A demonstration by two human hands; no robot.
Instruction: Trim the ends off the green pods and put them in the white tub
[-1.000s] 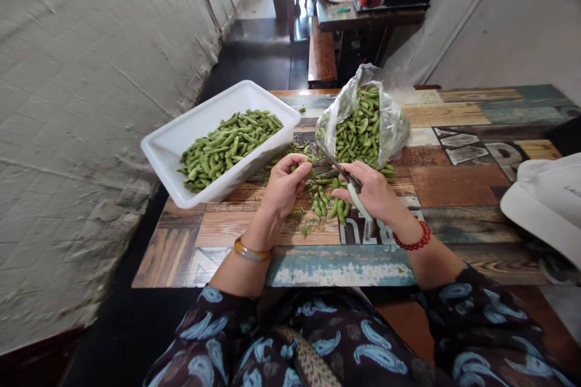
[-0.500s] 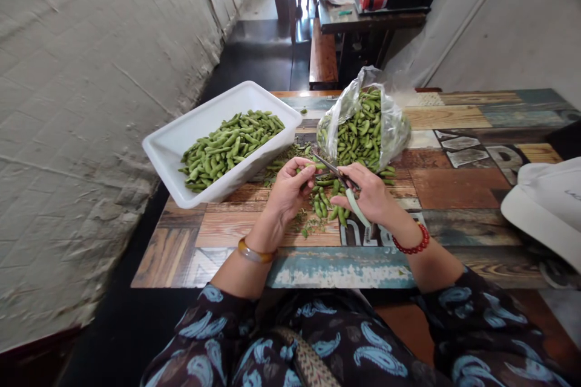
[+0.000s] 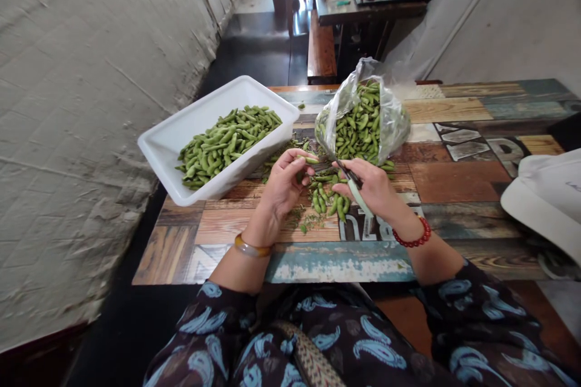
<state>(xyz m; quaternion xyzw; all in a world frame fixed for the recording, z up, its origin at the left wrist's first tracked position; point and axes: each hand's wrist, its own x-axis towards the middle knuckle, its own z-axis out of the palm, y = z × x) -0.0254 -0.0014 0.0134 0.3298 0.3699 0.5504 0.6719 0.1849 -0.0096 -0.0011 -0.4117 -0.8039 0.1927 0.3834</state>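
Note:
Between the thumb and fingers of my left hand [image 3: 285, 183] is a green edamame pod [image 3: 310, 160]. My right hand [image 3: 370, 188] is wrapped round a pair of scissors with pale green handles [image 3: 359, 198]; the blades point up and left, a little apart from the pod. Loose pods [image 3: 321, 196] and trimmed bits [image 3: 305, 221] lie on the table beneath my hands. On the left, a white plastic tub [image 3: 158, 144] holds a heap of pods [image 3: 227, 144]. Behind my right hand, a clear plastic bag [image 3: 394, 136] lies open with many more pods inside.
The table [image 3: 336, 265] has a patchwork wood pattern. A white cap [image 3: 551, 196] lies at its right edge. Beyond are a wooden bench [image 3: 321, 51] and another table [image 3: 324, 3] with a black tray of goods. A rough white wall [image 3: 91, 103] runs along the left.
The scissors have drawn back from the pod in my left hand, my right hand shifting slightly right. My left hand still holds the pod. The whole view has moved slightly.

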